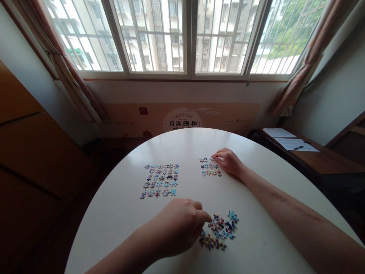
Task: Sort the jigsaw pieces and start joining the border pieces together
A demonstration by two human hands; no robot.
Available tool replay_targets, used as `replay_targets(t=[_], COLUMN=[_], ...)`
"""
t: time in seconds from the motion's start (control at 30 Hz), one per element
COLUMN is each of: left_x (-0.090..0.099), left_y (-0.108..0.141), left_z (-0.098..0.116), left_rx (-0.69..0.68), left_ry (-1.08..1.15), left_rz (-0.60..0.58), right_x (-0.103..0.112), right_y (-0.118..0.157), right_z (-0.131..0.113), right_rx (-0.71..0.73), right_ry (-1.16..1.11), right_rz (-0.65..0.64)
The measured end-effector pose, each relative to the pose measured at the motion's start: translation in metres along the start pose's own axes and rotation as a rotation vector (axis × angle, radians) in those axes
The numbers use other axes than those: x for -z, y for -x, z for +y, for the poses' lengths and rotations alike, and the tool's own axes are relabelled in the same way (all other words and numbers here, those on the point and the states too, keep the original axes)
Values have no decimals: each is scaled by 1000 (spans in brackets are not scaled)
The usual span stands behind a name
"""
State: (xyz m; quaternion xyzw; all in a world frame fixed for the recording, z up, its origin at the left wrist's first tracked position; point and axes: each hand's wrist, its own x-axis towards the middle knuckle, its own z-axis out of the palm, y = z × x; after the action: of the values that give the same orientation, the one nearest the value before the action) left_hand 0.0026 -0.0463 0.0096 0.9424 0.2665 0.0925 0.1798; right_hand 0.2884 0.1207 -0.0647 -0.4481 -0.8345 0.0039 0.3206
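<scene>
My right hand [229, 161] rests on the far right of the white round table [114, 220], its thumb and fingertips pinched on a small jigsaw puzzle piece [211, 158]. That piece lies at the upper right of a small group of puzzle pieces [211, 166] set in short rows. My left hand [186, 222] reaches over the near part of the table with its fingers curled. Its index fingertip is at the left edge of a loose pile of puzzle pieces [219, 228]; what is under the curled fingers is hidden. To the left, more puzzle pieces [162, 177] lie spaced in several rows.
A printed cardboard panel [128, 118] stands behind the table under a barred window [156, 36]. On the right, a brown wooden desk [322, 160] bears white papers [285, 144] and a dark pen [298, 147]. A wooden cabinet [28, 152] stands at the left.
</scene>
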Motion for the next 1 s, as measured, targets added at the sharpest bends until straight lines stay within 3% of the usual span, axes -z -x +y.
replay_targets(t=[0.43,1.0], left_x=[6,6], left_y=[1,0], left_z=[1,2], left_rx=[38,35], left_ry=[-39,-33], left_rz=[3,5], right_x=[-7,0], right_y=[-1,0], right_z=[11,-3], right_rx=[17,70], right_ry=[-67,-129], right_rz=[-1,-41])
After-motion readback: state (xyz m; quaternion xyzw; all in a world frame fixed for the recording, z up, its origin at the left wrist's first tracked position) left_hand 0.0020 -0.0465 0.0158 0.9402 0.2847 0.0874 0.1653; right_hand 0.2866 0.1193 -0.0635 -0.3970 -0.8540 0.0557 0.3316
